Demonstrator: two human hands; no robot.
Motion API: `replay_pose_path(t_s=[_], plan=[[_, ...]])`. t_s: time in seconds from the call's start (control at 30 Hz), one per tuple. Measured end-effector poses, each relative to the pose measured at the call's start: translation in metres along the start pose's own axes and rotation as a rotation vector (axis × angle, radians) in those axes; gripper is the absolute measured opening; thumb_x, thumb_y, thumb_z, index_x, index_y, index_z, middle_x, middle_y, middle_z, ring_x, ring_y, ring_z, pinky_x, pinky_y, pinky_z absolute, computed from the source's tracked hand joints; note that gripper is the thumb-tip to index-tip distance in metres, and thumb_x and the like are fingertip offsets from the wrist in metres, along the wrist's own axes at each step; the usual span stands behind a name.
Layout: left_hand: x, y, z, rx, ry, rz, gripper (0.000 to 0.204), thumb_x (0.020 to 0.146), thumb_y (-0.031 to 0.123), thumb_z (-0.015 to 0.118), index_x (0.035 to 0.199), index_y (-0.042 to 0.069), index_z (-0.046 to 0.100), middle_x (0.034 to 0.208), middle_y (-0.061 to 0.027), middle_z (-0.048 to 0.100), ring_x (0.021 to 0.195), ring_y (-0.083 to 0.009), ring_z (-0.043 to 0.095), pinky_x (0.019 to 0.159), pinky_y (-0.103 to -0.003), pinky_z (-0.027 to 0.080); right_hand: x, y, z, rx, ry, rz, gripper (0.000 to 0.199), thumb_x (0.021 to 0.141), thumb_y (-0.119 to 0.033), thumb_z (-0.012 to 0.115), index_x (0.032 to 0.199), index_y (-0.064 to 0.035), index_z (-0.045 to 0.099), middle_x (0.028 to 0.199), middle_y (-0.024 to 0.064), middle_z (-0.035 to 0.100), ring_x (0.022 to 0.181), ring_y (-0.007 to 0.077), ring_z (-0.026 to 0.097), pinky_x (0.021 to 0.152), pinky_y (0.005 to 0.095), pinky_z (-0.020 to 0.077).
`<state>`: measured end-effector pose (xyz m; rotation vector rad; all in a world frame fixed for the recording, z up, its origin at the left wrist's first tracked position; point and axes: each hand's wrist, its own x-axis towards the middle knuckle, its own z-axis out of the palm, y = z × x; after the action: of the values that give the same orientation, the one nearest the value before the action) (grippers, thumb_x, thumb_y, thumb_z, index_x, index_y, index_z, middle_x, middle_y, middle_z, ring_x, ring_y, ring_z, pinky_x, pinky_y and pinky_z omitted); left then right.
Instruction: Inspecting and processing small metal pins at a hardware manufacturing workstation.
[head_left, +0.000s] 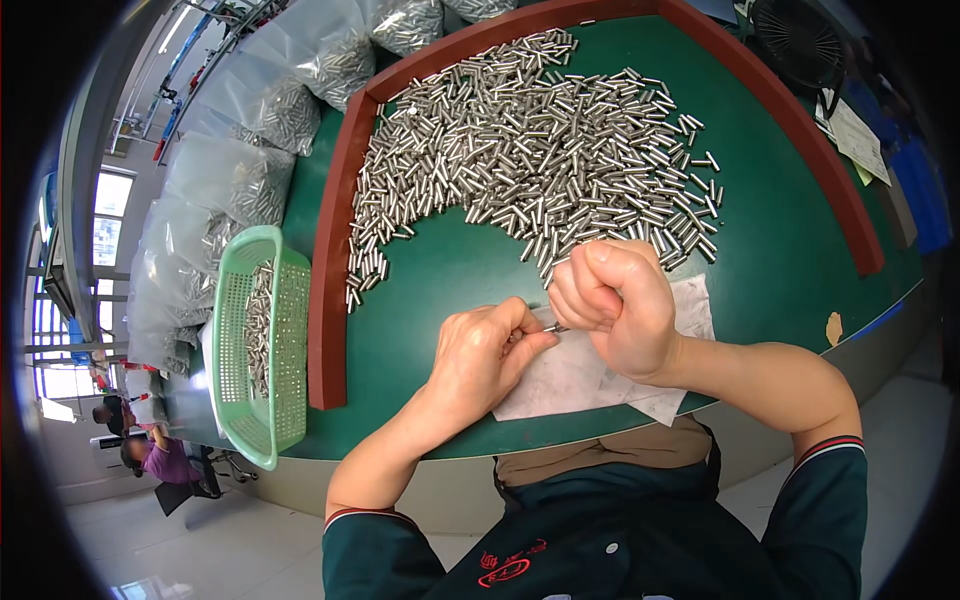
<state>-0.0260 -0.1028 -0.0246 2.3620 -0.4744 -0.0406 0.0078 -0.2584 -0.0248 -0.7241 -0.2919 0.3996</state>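
My left hand (478, 348) is closed, with thumb and forefinger pinching a small shiny metal pin (554, 328). The pin's far end reaches toward my right hand (625, 310), which is curled into a fist right beside it. What lies inside that fist is hidden by its fingers. Both hands hover over a whitish, smudged cloth (560, 382) spread at the near edge of the green table. Just beyond them spreads a big heap of metal pins (540, 140), loose and pointing every way.
A red-brown raised border (330, 260) frames the green tabletop (430, 265). Left of it stands a light green plastic basket (290, 370) holding more pins. Clear bags of pins (240, 180) line the far left. A black fan (797, 42) and papers (855, 140) sit at the back right.
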Motion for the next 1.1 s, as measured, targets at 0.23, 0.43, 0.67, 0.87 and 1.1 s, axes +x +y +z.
replay_pose_path(t_s=[0.23, 0.43, 0.67, 0.87, 1.1], plan=[[0.0, 0.001, 0.0, -0.018, -0.029, -0.05, 0.019, 0.067, 0.011, 0.068, 0.064, 0.002, 0.051, 0.05, -0.0107, 0.052, 0.044, -0.0261, 0.051, 0.041, -0.033, 0.038, -0.003, 0.007, -0.002, -0.103, -0.06, -0.039, 0.035, 0.081, -0.014, 0.037, 0.048, -0.0044, 0.033, 0.047, 0.0003, 0.035, 0.045, 0.0071, 0.029, 0.043, 0.0232, 0.0244], [0.003, 0.001, -0.002, -0.046, -0.036, -0.068, 0.019, 0.069, 0.011, 0.067, 0.065, 0.001, 0.051, 0.052, -0.0116, 0.053, 0.045, -0.0268, 0.052, 0.042, -0.033, 0.039, -0.006, 0.005, 0.005, -0.312, -0.052, -0.105, 0.032, 0.081, -0.014, 0.037, 0.056, 0.0033, 0.045, 0.054, 0.004, 0.049, 0.049, 0.0081, 0.039, 0.047, 0.0242, 0.0333], [0.005, 0.008, -0.004, -0.122, -0.031, -0.101, 0.017, 0.069, 0.009, 0.066, 0.067, -0.001, 0.053, 0.057, -0.0138, 0.056, 0.047, -0.0272, 0.054, 0.044, -0.034, 0.041, -0.004, 0.006, 0.005, -0.317, -0.035, -0.089, 0.031, 0.08, -0.012, 0.037, 0.052, 0.0002, 0.038, 0.049, 0.0017, 0.042, 0.047, 0.0069, 0.034, 0.043, 0.024, 0.0286], [0.006, 0.003, -0.017, -0.281, -0.124, -0.226, 0.015, 0.077, 0.012, 0.062, 0.074, 0.001, 0.053, 0.062, -0.0048, 0.053, 0.051, -0.0113, 0.046, 0.047, -0.026, 0.038, -0.002, 0.005, 0.001, -0.131, 0.04, -0.036, 0.039, 0.084, -0.017, 0.035, 0.047, -0.0093, 0.025, 0.042, 0.0001, 0.026, 0.039, 0.0089, 0.02, 0.04, 0.0244, 0.0183], [0.008, -0.026, -0.034, -1.514, -0.107, -0.405, 0.02, 0.084, 0.018, 0.054, 0.097, 0.004, 0.052, 0.069, -0.0005, 0.044, 0.054, -0.0051, 0.031, 0.048, -0.017, 0.027, -0.003, 0.003, 0.009, -0.075, 0.006, 0.001, 0.037, 0.083, -0.014, 0.035, 0.048, -0.0073, 0.025, 0.043, -0.0004, 0.026, 0.041, 0.0081, 0.02, 0.041, 0.024, 0.0185]])
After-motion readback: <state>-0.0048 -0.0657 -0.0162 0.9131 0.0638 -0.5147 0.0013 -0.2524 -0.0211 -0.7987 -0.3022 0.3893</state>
